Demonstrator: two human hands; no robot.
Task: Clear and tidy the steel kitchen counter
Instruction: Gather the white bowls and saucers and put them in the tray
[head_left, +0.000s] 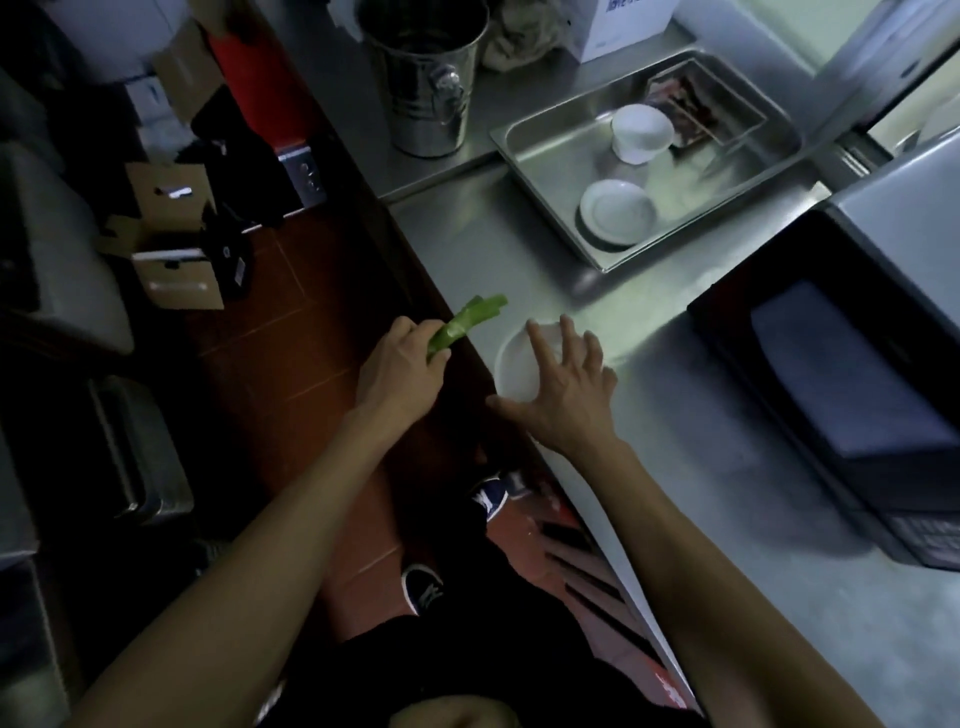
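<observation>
The left hand grips a long green vegetable stalk at the steel bench edge, tip pointing up-right. The right hand, fingers spread, hovers over a white round ceramic plate.

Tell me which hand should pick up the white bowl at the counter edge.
Right. The right hand is spread open over the white bowl, while the left hand holds a green vegetable piece.
</observation>
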